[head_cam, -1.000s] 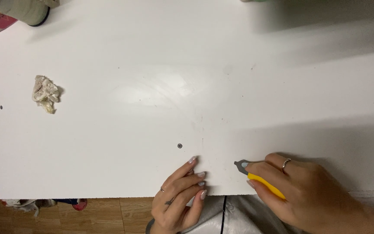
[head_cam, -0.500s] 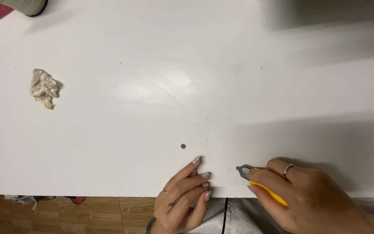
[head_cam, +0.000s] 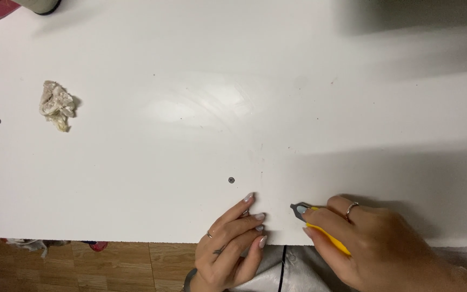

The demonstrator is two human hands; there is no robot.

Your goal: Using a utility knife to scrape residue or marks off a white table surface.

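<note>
A large white board fills the view. My left hand lies flat on its near edge, fingers spread and pressing down. My right hand grips a yellow utility knife, whose grey tip touches the board just right of the left fingertips. A small dark screw sits in the board a little above my left hand. A faint thin line runs up the board between the two hands.
A crumpled off-white wad of paper lies on the board at the left. A dark round object is at the top left corner. Wooden floor shows below the board's near edge, with scraps lying on it.
Both hands have stayed at the near edge, the knife tip shifting only slightly. The view has drifted a little.
</note>
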